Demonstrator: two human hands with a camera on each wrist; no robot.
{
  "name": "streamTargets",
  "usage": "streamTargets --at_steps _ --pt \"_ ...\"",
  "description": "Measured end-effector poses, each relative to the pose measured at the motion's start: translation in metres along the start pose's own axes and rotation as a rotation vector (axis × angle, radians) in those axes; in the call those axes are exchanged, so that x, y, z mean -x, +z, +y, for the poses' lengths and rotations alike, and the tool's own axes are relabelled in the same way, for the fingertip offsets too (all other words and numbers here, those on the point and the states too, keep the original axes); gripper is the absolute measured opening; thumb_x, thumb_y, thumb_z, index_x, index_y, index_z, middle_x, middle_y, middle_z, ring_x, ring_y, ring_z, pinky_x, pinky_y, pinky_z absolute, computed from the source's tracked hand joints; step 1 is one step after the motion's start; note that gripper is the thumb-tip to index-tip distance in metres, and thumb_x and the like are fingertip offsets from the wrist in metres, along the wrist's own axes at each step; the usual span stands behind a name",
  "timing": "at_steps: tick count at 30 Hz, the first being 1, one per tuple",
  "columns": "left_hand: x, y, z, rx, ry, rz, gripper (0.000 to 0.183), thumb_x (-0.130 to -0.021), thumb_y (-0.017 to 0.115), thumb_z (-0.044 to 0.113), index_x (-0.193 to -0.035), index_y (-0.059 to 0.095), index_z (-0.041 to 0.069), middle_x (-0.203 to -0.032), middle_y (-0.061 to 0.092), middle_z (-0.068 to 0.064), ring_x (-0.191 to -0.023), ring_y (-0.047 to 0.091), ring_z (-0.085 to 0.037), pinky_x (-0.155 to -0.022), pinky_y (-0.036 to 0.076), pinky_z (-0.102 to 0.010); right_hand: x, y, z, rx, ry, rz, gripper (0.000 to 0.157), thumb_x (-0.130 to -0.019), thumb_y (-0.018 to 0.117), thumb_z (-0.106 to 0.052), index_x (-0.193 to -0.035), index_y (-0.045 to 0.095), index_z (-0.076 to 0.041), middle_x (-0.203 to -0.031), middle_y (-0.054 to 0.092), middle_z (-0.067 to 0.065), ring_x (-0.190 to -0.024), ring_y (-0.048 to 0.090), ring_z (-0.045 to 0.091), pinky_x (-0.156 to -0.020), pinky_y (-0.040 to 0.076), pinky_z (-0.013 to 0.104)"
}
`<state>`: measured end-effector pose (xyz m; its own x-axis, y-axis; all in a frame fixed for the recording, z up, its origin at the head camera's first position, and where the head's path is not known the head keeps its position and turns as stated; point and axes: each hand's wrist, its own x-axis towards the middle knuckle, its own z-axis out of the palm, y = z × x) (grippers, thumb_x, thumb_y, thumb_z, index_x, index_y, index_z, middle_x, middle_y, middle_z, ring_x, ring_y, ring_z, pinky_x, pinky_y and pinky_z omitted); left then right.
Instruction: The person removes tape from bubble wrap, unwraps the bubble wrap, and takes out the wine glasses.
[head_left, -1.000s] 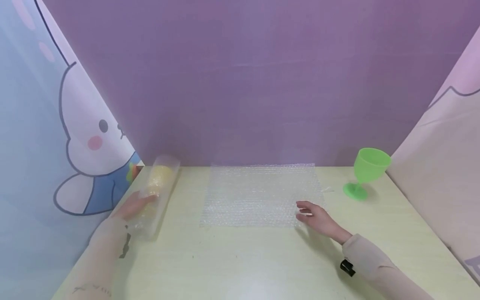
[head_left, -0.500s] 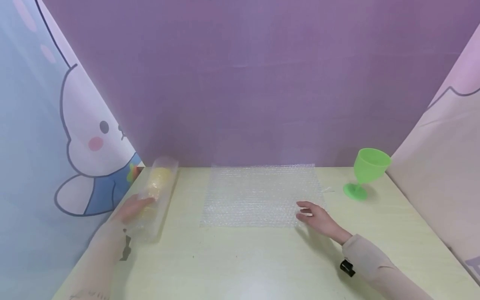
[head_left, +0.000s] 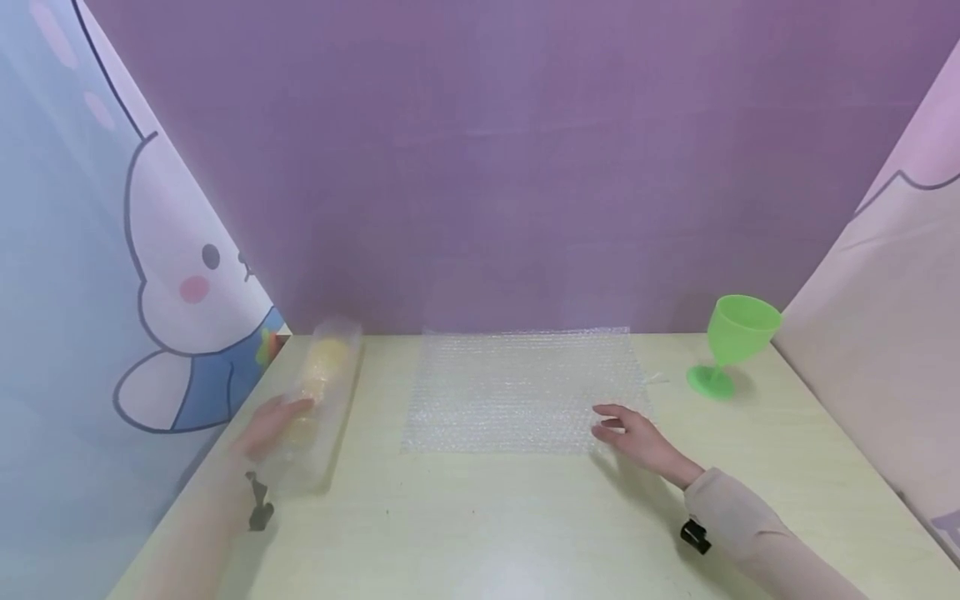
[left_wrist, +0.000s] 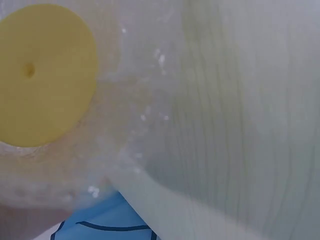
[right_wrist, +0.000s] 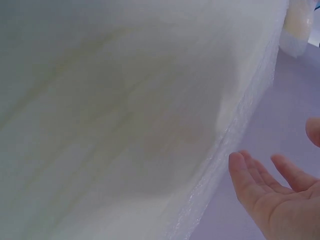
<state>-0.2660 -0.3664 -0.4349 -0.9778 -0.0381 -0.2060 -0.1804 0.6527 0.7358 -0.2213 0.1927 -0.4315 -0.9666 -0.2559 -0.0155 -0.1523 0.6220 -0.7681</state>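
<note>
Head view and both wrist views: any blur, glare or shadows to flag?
Head view: left hand and wrapped bundle blurred; right hand crisp, casting a soft shadow; pale glare low on the table; glints on the bubble wrap sheet. Left wrist view: wrapping hazy, yellow disc sharper-edged. Right wrist view: table grain soft, right hand clearer.

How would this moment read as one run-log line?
left hand: holds wrapped yellow object | right hand: holds nothing, near bubble-wrap sheet | green goblet: upright on table
</note>
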Motion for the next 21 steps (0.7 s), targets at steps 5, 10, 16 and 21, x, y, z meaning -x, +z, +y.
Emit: streamTargets --at_steps 5,10,16,21 --pt "0.006 0.006 0.004 0.035 -0.027 -0.008 0.087 -0.088 0.04 0.062 -0.146 0.014 0.003 -0.144 0.027 -0.023 -0.123 0.032 -0.037 -0.103 0.029 -0.055 0.0 0.001 0.002 -0.005 -0.011 -0.005 0.05 -0.091 0.055 -0.023 -0.129 0.044 0.008 -0.131 0.046 0.029 -0.114 0.05 0.041 -0.092 0.047 0.047" --pt "0.013 0.012 0.015 0.124 0.037 0.018 0.072 -0.091 0.043 0.053 -0.143 0.029 0.005 -0.143 0.033 -0.019 -0.123 0.033 -0.032 -0.103 0.029 -0.047 -0.001 0.002 0.002 -0.013 -0.005 -0.003 0.05 -0.091 0.055 -0.023 -0.13 0.043 0.007 -0.131 0.046 0.028 -0.115 0.05 0.041 -0.093 0.046 0.047" --pt "0.026 0.024 0.033 0.168 -0.003 0.003 0.074 -0.09 0.041 0.057 -0.144 0.025 0.008 -0.139 0.035 -0.019 -0.118 0.039 -0.031 -0.095 0.038 -0.043 0.0 0.004 0.001 -0.035 0.009 -0.022 0.052 -0.092 0.054 -0.025 -0.131 0.042 0.007 -0.132 0.045 0.028 -0.116 0.049 0.04 -0.093 0.046 0.047" --pt "0.039 0.038 0.049 0.216 -0.059 0.005 0.092 -0.088 0.043 0.059 -0.146 0.003 0.001 -0.148 0.017 -0.026 -0.129 0.029 -0.039 -0.108 0.026 -0.052 0.0 0.005 0.0 -0.049 0.007 -0.032 0.052 -0.092 0.054 -0.024 -0.131 0.041 0.008 -0.132 0.044 0.028 -0.116 0.049 0.04 -0.092 0.046 0.046"
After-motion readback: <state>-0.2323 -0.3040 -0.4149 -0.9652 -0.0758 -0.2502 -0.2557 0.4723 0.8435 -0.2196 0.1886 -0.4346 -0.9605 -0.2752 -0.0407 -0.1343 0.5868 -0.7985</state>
